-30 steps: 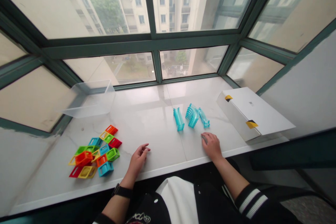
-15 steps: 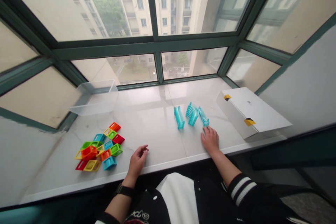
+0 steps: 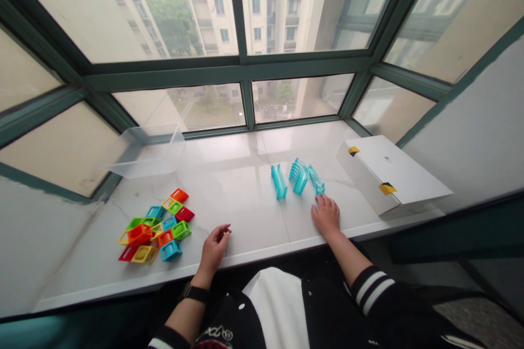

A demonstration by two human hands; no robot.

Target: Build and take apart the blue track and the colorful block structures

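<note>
My right hand [image 3: 326,215] rests palm down on the white sill, fingers spread, holding nothing. Its fingertips lie just at the near end of a slim translucent teal plastic piece [image 3: 316,180]; whether they touch it I cannot tell. Beside that piece are a curved, ribbed teal piece [image 3: 299,177] and a straight teal channel piece [image 3: 279,181]. My left hand [image 3: 215,246] lies on its side near the front edge, fingers loosely bent and apart, with nothing in it. To its left is a cluster of hollow plastic blocks [image 3: 140,234] in red, orange, yellow, green and blue.
A clear plastic bin [image 3: 151,166] stands at the back left by the window. On the right sits a white box [image 3: 403,174] with yellow-and-black tape tabs. Green window frames [image 3: 245,68] bound the sill behind, and its front edge [image 3: 262,252] runs before my body.
</note>
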